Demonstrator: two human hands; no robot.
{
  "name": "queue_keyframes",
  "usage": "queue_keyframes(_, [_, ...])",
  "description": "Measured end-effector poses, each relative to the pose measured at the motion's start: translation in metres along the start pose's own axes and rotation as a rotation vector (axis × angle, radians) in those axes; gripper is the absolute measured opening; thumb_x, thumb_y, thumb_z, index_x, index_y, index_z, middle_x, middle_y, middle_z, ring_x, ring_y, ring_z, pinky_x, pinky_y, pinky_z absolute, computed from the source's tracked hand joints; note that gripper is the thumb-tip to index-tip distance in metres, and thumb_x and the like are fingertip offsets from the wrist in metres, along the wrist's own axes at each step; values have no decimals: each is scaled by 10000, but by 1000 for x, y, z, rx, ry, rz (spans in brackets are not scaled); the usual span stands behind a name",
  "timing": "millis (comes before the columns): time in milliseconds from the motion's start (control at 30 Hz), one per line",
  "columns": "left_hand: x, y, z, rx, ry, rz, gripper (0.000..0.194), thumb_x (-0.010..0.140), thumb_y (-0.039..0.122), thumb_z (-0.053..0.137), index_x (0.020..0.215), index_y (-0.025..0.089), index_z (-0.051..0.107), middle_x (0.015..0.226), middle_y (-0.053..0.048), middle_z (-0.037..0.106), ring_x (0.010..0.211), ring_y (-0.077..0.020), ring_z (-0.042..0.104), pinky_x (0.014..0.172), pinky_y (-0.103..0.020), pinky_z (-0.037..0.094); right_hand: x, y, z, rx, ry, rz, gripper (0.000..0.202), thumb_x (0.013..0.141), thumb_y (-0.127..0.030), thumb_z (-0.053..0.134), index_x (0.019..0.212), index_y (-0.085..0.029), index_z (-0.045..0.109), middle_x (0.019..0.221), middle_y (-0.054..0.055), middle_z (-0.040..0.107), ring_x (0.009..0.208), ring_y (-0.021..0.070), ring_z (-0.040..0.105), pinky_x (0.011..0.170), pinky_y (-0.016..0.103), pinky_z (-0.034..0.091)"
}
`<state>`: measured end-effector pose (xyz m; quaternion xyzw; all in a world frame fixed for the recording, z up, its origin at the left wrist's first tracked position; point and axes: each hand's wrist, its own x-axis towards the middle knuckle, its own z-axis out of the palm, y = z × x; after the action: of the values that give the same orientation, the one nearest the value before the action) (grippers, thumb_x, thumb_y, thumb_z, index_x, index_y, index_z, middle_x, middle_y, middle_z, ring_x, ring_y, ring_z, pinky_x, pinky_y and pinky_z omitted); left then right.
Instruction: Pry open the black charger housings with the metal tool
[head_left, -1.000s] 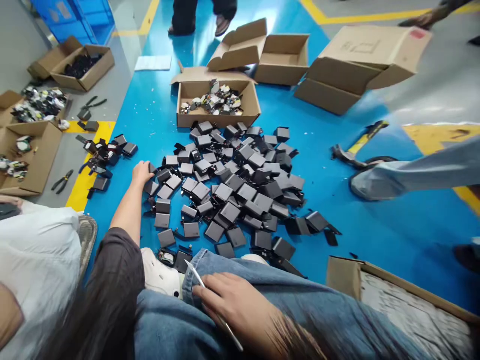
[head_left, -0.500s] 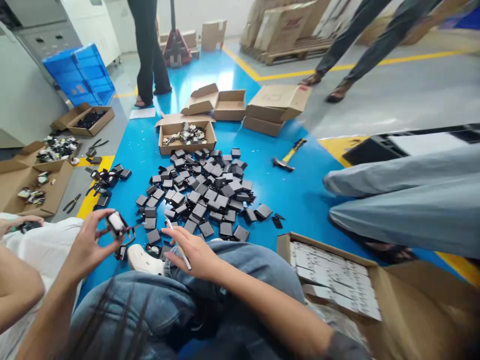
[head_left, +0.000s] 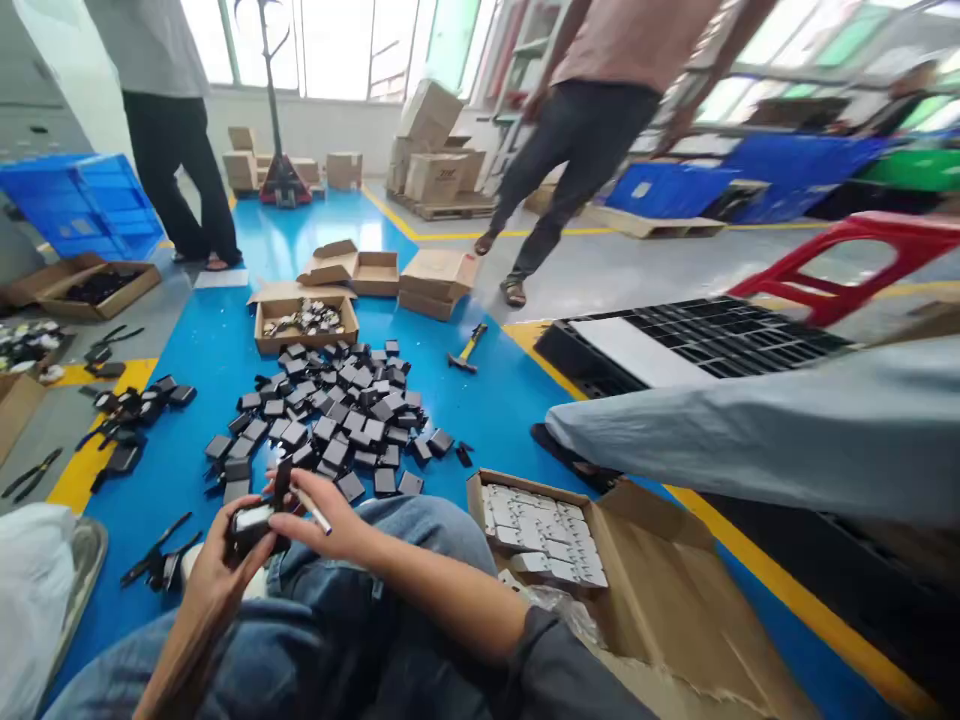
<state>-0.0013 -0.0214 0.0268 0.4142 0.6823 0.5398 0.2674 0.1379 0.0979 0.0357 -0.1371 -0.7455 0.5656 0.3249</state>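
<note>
My left hand (head_left: pixel 214 560) is closed round a small black plastic case (head_left: pixel 253 518) with a white part showing inside it. Against the same case, the fingers of my right hand (head_left: pixel 334 520) pinch near an upright black flap (head_left: pixel 282 480). A slim white pen-like stick (head_left: pixel 311 510) with a dark end is also tucked in my right hand. Whether the flap is joined to the case is hidden by my fingers. Just beyond my hands, a heap of dark grey boxy cases (head_left: pixel 352 415) covers the blue floor.
An open carton of white boxes (head_left: pixel 540 530) stands to my right. Beyond the heap are a carton of small parts (head_left: pixel 306 318) and a hammer (head_left: pixel 468 350). Pliers (head_left: pixel 31 475) and black cutters (head_left: pixel 157 555) lie at left. Two people (head_left: pixel 176 130) stand ahead; another person's leg (head_left: pixel 720 430) extends at right.
My hands have come together, the left bringing the case to the right hand, which now touches it. The view has tilted up and swung right. The person ahead at right has shifted stance.
</note>
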Motion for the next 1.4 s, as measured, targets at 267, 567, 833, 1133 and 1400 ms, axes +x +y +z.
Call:
queue_keyframes(267, [-4,-3,-9,-74,77,-43,416,762,364,783,1117,241,605,1136,-76,713,1047,-237,715,860,-348,620,-2,15,2,95,49,97,402,937,-433,600,1278,-229,536,1186,94,639,1026,185,649,827,320,580])
queue_keyframes(567, [-13,-6,-5,271,-13,320,738,825,146,675,1461,327,346,1231,-55,686,1190,-204,650,1061,-393,527,-5,11,2,-89,116,22,217,936,-370,626,1103,-238,667,977,40,635,860,151,642,742,286,575])
queue_keyframes(833, [-10,0,-3,327,-25,241,608,771,180,726,1329,282,508,1276,-84,615,1199,-235,623,1015,-372,551,-10,3,4,-151,133,-67,212,963,-315,599,1152,-230,641,1038,61,667,869,150,686,754,292,602])
queue_keyframes(1133, [-11,-1,1,142,28,9,482,801,349,759,1190,243,494,1126,-89,731,1054,-238,723,850,-338,614,-13,-17,-10,-89,79,-126,330,1029,-326,445,1301,-245,614,972,57,739,867,177,722,769,345,619])
queue_keyframes(1400, [-10,2,-1,275,156,145,441,804,430,760,1146,247,551,1059,-42,743,984,-199,740,822,-275,609,-21,-36,-18,-276,127,-175,81,945,-195,556,939,-223,632,769,15,707,649,140,666,593,260,532])
